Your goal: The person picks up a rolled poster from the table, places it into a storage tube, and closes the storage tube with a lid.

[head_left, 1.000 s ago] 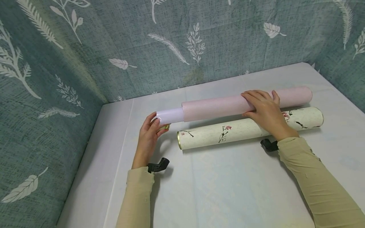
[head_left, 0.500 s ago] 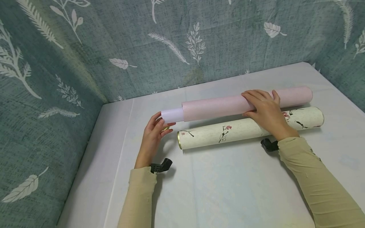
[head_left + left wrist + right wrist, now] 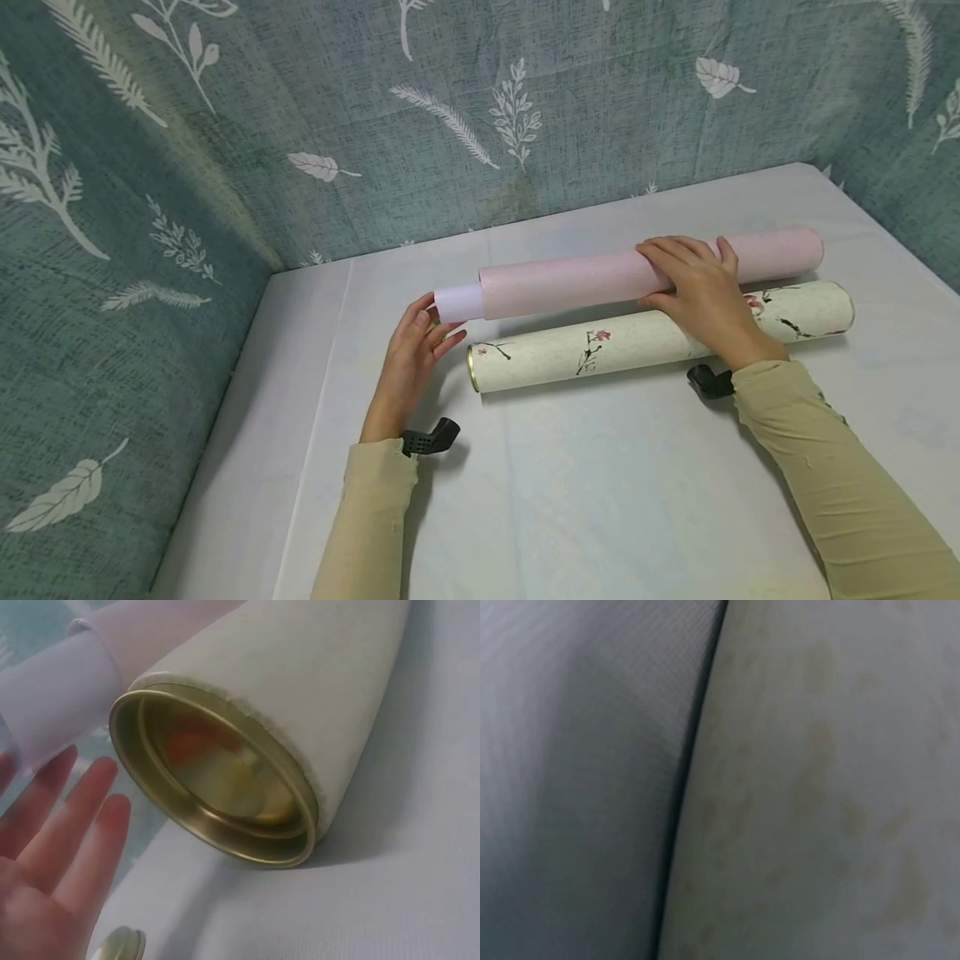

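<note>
— What are the hands doing?

— The right hand (image 3: 697, 287) lies over the pink paper roll (image 3: 637, 271), fingers curled across its top and thumb on the near side, so it holds the roll down. The left hand (image 3: 412, 358) is spread, fingers straight and slightly apart, and its fingertips (image 3: 438, 329) sit at the white inner sheet (image 3: 459, 302) that sticks out of the roll's left end. From the left wrist view the fingers (image 3: 75, 825) reach up to that white end (image 3: 56, 701); I cannot tell whether they press it or only touch it.

— Where does the roll lie?

— It lies lengthwise on the pale tabletop (image 3: 600, 500), towards the back, running from left to right and rising a little to the right. The white sheet shows only at the left end.

— And beside it?

— Just in front, parallel and close, lies a cream tube (image 3: 660, 333) printed with flowering twigs. Its left end is open, with a gold metal rim (image 3: 214, 776) and a gold lining inside. The right forearm crosses over this tube.

— Anything else near the left hand?

— A small gold cap (image 3: 120, 945) lies on the table below the palm, seen only at the frame's edge. Black wrist mounts (image 3: 431, 437) sit at both beige sleeves. A teal cloth with white leaf prints (image 3: 375, 125) hangs behind and to the left of the table.
</note>
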Action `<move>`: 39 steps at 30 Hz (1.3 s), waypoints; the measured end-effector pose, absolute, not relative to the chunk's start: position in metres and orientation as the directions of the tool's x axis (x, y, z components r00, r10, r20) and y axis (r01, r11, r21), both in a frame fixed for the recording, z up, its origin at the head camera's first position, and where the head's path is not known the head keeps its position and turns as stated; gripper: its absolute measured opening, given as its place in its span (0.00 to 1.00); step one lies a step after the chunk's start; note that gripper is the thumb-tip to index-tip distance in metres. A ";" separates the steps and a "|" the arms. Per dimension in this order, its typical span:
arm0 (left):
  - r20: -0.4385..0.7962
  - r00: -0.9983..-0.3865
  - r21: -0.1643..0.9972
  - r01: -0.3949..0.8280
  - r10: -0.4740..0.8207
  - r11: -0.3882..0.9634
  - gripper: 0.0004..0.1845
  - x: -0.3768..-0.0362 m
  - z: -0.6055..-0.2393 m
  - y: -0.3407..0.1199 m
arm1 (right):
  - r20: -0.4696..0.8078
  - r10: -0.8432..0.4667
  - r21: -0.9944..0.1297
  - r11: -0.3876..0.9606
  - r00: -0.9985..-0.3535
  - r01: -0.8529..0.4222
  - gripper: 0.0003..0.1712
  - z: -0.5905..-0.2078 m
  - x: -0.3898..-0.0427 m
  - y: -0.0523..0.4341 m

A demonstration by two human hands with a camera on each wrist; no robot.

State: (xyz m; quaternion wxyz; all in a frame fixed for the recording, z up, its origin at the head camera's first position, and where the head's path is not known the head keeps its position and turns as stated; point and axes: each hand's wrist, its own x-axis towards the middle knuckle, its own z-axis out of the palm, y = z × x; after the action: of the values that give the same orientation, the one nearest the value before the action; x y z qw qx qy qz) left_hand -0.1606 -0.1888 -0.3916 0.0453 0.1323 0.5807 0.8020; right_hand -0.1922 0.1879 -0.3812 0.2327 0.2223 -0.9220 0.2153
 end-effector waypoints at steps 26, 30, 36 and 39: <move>0.173 -0.936 0.924 0.045 0.308 -0.381 0.24 -0.159 -0.395 -0.182 | 0.498 -0.334 -0.291 0.805 -0.800 -0.517 0.38 -0.382 -0.192 0.188; 0.163 -0.936 0.925 0.036 0.312 -0.377 0.24 -0.158 -0.396 -0.182 | 0.499 -0.337 -0.286 0.805 -0.798 -0.519 0.38 -0.383 -0.191 0.188; 0.165 -0.937 0.921 0.034 0.309 -0.389 0.26 -0.158 -0.395 -0.179 | 0.503 -0.341 -0.283 0.803 -0.794 -0.524 0.38 -0.382 -0.192 0.187; 0.162 -0.934 0.920 0.026 0.319 -0.391 0.25 -0.158 -0.394 -0.177 | 0.505 -0.342 -0.279 0.804 -0.793 -0.525 0.38 -0.381 -0.192 0.188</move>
State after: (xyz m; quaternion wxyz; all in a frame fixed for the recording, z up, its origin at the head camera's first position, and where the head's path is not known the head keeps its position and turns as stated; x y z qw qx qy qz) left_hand -0.1581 -0.1766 -0.3938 0.0896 0.1583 0.5444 0.8189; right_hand -0.1923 0.1877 -0.3814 0.2205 0.2347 -0.9238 0.2072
